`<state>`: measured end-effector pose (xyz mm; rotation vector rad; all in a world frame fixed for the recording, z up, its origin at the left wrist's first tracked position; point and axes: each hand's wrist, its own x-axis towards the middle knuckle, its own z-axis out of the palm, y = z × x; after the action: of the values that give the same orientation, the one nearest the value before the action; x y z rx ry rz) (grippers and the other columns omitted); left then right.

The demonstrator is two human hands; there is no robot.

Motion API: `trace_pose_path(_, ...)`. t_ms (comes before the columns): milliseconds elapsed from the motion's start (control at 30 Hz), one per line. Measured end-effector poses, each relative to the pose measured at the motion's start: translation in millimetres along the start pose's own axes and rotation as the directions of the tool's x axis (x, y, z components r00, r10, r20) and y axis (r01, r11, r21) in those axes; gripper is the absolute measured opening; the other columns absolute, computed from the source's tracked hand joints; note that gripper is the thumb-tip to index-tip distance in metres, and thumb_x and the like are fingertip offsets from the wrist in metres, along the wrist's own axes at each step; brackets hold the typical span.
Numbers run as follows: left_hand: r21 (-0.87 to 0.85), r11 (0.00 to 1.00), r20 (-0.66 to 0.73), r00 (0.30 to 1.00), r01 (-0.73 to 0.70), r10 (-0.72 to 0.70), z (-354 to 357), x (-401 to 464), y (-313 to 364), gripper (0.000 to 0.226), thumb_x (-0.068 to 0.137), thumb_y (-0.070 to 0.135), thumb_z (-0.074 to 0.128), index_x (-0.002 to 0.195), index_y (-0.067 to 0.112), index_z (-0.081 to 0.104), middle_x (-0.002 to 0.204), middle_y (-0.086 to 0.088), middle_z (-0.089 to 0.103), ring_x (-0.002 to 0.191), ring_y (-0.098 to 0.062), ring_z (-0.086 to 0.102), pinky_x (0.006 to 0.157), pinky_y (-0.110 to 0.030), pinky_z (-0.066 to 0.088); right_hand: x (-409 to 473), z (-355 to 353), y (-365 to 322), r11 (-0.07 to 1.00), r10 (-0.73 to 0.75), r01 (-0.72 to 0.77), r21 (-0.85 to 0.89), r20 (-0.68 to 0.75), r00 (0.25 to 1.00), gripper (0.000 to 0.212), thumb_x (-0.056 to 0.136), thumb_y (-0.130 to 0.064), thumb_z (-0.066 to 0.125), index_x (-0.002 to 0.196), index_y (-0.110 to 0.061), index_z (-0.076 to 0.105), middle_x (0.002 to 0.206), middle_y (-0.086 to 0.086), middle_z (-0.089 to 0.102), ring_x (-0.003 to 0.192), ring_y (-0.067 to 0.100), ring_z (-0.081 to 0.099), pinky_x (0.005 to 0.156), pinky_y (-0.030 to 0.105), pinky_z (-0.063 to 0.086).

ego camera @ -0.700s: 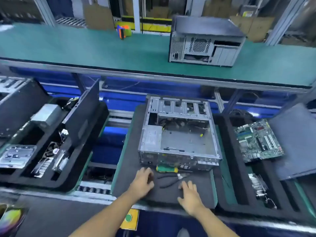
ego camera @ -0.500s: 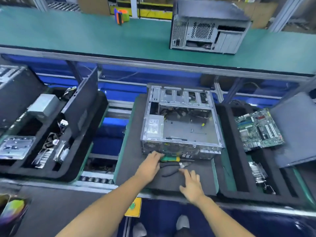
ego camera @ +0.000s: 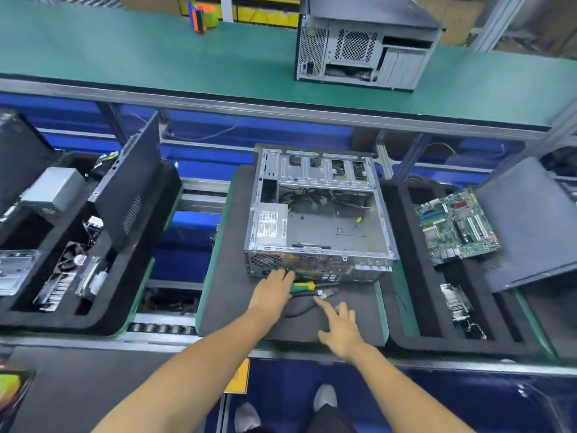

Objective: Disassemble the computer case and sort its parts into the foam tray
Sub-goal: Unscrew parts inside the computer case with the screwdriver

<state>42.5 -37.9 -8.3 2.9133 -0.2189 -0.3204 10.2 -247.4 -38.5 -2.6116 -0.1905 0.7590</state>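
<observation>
Resting on the green-and-yellow screwdriver (ego camera: 302,286) handle, the left hand (ego camera: 274,290) curls over it beside the boxy, perforated steel case (ego camera: 318,214). Right hand (ego camera: 340,331) lies flat, fingers spread, on matte black foam (ego camera: 231,276).

Left hand (ego camera: 274,293) lying over the near end of the green-and-yellow screwdriver (ego camera: 302,286), fingertips hidden against the computer case (ego camera: 318,214) front, grip impossible to judge. Pliers (ego camera: 307,300) partly covered by the same hand. Label print on the power supply (ego camera: 271,225) too small to read. Left foam tray (ego camera: 131,295) cut off by the frame edge, contents blurred. Colourful object at the bottom-left corner (ego camera: 11,389) cropped and unidentifiable.
</observation>
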Motion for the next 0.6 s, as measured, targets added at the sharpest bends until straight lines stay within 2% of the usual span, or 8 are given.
trace_pose_path(133, -0.238, 0.97, -0.078, 0.997, -0.037, 0.019, -4.8, -6.2, -4.2, 0.031, 0.098, 0.019, 0.064, 0.126, 0.019, 0.05, 0.128, -0.002, 0.05, 0.12, -0.022, 0.048, 0.09, -0.04, 0.052, -2.0, -3.4, -5.5, 0.996, -0.04, 0.043, 0.072, -0.046, 0.998, 0.07, 0.093, -0.023, 0.058, 0.153, -0.044, 0.027, 0.121, 0.001, 0.034, 0.11, 0.021, 0.032, 0.103, 0.039, 0.039)
trace_pose_path(233, -0.299, 0.93, -0.245, 0.959, -0.215, 0.144, -8.7, -16.4, -3.6, 0.031, 0.098, 0.016, 0.065, 0.127, 0.016, 0.055, 0.128, -0.002, 0.049, 0.117, -0.021, 0.044, 0.095, -0.036, 0.049, -5.6, -6.1, -24.7, 0.95, -0.014, 0.076, 0.303, -0.202, 0.979, 0.029, 0.098, -0.018, 0.053, 0.127, -0.023, 0.05, 0.108, 0.002, 0.051, 0.097, 0.015, 0.046, 0.087, 0.034, 0.042)
trace_pose_path(267, -0.298, 0.911, -0.302, 0.934, -0.284, 0.193, -10.9, -19.6, -2.9, 0.032, 0.096, 0.014, 0.067, 0.127, 0.013, 0.058, 0.126, -0.004, 0.051, 0.114, -0.022, 0.045, 0.095, -0.036, 0.048, -6.8, -10.3, -38.1, 0.858, 0.086, 0.02, 0.513, -0.182, 0.98, 0.018, 0.102, -0.017, 0.048, 0.119, -0.019, 0.054, 0.104, 0.008, 0.06, 0.089, 0.013, 0.052, 0.08, 0.032, 0.042)
trace_pose_path(333, -0.278, 0.875, -0.374, 0.884, -0.397, 0.282, -16.2, -24.9, -0.3, 0.033, 0.092, 0.011, 0.071, 0.124, 0.008, 0.062, 0.122, -0.008, 0.056, 0.111, -0.025, 0.047, 0.092, -0.039, 0.049, -5.6, -19.5, -64.7, 0.487, 0.252, -0.165, 0.858, 0.042, 0.967, 0.027, 0.105, -0.028, 0.038, 0.112, -0.013, 0.059, 0.095, 0.016, 0.071, 0.077, 0.019, 0.061, 0.066, 0.031, 0.042)
trace_pose_path(367, -0.271, 0.856, -0.394, 0.862, -0.44, 0.319, -19.9, -27.6, 2.8, 0.034, 0.09, 0.011, 0.074, 0.122, 0.007, 0.063, 0.121, -0.009, 0.058, 0.11, -0.026, 0.047, 0.09, -0.04, 0.051, -4.8, -23.6, -74.1, 0.327, 0.241, -0.232, 0.916, 0.157, 0.958, 0.04, 0.104, -0.037, 0.033, 0.11, -0.011, 0.062, 0.092, 0.016, 0.072, 0.076, 0.023, 0.063, 0.063, 0.031, 0.042)
trace_pose_path(433, -0.239, 0.797, -0.447, 0.792, -0.554, 0.417, -25.9, -31.7, 10.1, 0.039, 0.082, 0.003, 0.078, 0.118, 0.01, 0.063, 0.117, -0.012, 0.063, 0.107, -0.025, 0.046, 0.085, -0.041, 0.054, -7.0, -31.4, -87.3, 0.134, 0.15, -0.252, 0.958, 0.232, 0.961, 0.049, 0.099, -0.046, 0.027, 0.106, -0.012, 0.062, 0.089, 0.011, 0.068, 0.079, 0.022, 0.063, 0.067, 0.033, 0.044)
trace_pose_path(533, -0.177, 0.696, -0.537, 0.661, -0.696, 0.525, -31.5, -35.3, 17.2, 0.053, 0.072, -0.009, 0.079, 0.114, 0.015, 0.056, 0.117, -0.01, 0.062, 0.103, -0.026, 0.044, 0.079, -0.044, 0.057, -11.5, -36.8, -95.8, -0.067, 0.114, -0.226, 0.972, 0.232, 0.966, 0.048, 0.105, -0.043, 0.022, 0.11, -0.017, 0.062, 0.1, 0.012, 0.071, 0.094, 0.024, 0.066, 0.077, 0.036, 0.052)
trace_pose_path(600, -0.112, 0.651, -0.587, 0.578, -0.751, 0.567, -35.6, -34.9, 16.6, 0.05, 0.079, -0.007, 0.075, 0.118, 0.016, 0.053, 0.124, -0.004, 0.053, 0.104, -0.026, 0.046, 0.082, -0.041, 0.057, -15.5, -41.5, -99.4, -0.151, 0.09, -0.238, 0.96, 0.253, 0.963, 0.044, 0.106, -0.041, 0.025, 0.105, -0.018, 0.063, 0.096, 0.009, 0.073, 0.085, 0.022, 0.07, 0.07, 0.034, 0.054)
